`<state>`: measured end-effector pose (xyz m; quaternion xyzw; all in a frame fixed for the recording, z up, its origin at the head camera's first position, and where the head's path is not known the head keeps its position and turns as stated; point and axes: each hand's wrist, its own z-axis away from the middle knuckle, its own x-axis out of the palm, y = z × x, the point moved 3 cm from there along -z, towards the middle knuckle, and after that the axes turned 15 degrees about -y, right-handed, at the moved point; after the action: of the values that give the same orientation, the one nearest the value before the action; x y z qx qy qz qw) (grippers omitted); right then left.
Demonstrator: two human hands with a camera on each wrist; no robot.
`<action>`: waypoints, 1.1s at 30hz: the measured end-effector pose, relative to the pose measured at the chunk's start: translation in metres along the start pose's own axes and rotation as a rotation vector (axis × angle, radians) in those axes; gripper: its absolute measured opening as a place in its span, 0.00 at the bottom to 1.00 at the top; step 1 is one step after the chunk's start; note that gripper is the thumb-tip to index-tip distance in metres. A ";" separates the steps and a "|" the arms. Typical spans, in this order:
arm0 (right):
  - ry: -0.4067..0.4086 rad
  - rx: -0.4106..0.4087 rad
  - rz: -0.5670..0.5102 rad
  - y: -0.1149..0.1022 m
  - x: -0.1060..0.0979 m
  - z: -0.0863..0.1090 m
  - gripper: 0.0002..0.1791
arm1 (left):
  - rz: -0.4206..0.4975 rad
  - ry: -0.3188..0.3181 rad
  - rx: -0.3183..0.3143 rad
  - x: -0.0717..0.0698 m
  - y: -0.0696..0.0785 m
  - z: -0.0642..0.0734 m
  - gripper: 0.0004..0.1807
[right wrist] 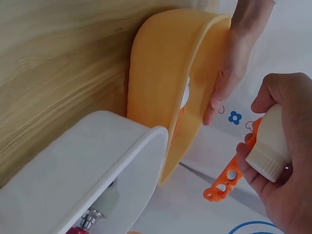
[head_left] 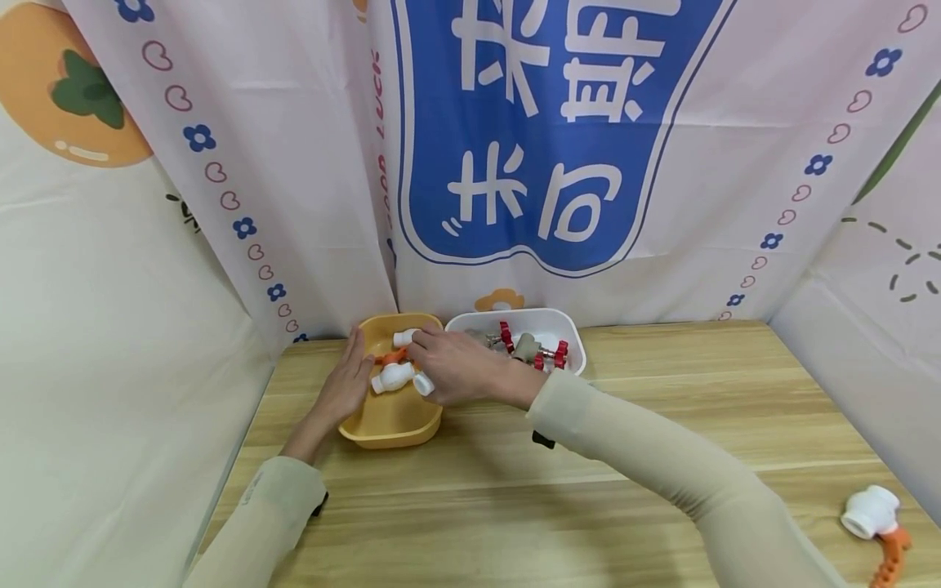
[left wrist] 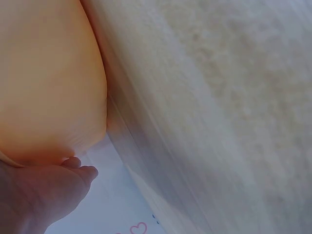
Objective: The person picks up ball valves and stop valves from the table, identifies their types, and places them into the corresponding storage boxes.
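My right hand [head_left: 456,365] is over the right side of a yellow plastic basin [head_left: 390,425]. It grips a white plastic ball valve [right wrist: 271,141] with a long orange handle [right wrist: 229,178] full of holes, seen best in the right wrist view. Within the basin lie another white ball valve [head_left: 392,377] with an orange handle and a white fitting [head_left: 403,337], the latter partly covered by my fingers. My left hand [head_left: 345,387] rests along the basin's left wall, fingers extended; in the left wrist view its fingertips [left wrist: 87,173] are at the basin's outside.
A white basin [head_left: 578,343] stands to the right of the yellow one, holding several metal valves with red handles [head_left: 561,354]. Another white valve [head_left: 872,513] with an orange handle lies at the table's front right. A printed curtain [head_left: 323,204] hangs behind the wooden table [head_left: 698,425].
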<state>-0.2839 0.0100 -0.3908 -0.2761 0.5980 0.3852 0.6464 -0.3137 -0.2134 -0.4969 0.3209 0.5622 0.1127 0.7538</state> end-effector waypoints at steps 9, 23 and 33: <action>0.004 -0.036 -0.004 -0.007 0.006 -0.015 0.29 | 0.011 0.006 0.025 0.001 -0.001 0.000 0.38; -0.037 -0.082 -0.030 -0.014 0.014 -0.032 0.28 | 0.005 0.005 0.016 0.000 -0.002 0.000 0.38; -0.121 -0.125 -0.093 -0.015 0.027 -0.039 0.28 | 0.012 0.015 0.016 0.000 -0.002 0.001 0.38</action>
<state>-0.2936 -0.0252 -0.4243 -0.3194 0.5192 0.4073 0.6801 -0.3130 -0.2153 -0.4975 0.3295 0.5667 0.1150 0.7463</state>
